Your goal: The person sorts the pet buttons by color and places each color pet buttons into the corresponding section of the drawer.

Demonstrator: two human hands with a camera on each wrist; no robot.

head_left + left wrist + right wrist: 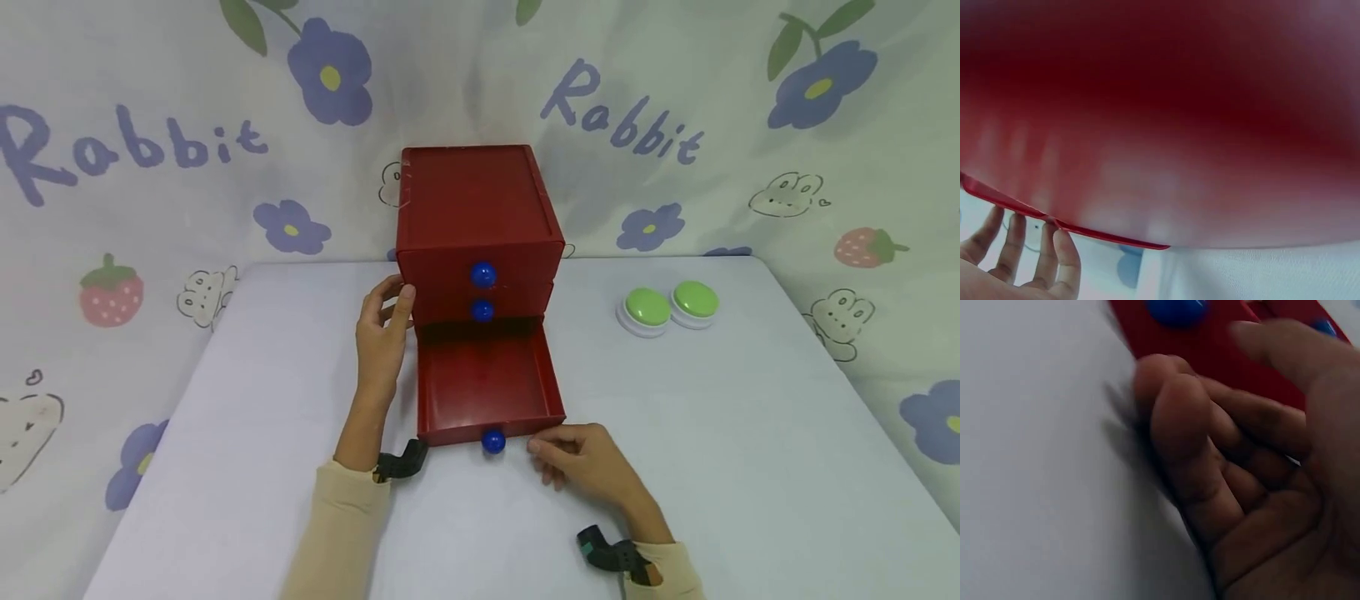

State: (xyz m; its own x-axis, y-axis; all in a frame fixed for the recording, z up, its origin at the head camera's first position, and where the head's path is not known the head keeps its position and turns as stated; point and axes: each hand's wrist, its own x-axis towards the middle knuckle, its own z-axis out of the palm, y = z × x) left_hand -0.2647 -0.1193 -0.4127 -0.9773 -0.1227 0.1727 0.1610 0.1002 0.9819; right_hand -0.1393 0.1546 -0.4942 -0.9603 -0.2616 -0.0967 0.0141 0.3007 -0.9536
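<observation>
A red drawer cabinet (480,200) stands at the back middle of the table, with blue round knobs (483,274) on its front. Its bottom drawer (487,383) is pulled out toward the person, and its inside is bare. My left hand (382,342) rests its fingertips against the cabinet's left side; in the left wrist view those fingers (1069,259) are spread along its red edge. Close by the right end of the drawer front is my right hand (592,462), with loosely curled fingers (1182,419) and nothing in them. The drawer's knob (493,442) lies left of that hand.
Two green push buttons with white bases, a nearer one (647,310) and a farther one (695,301), sit side by side on the white table (750,467) to the right of the cabinet. A patterned cloth (480,75) hangs behind the table.
</observation>
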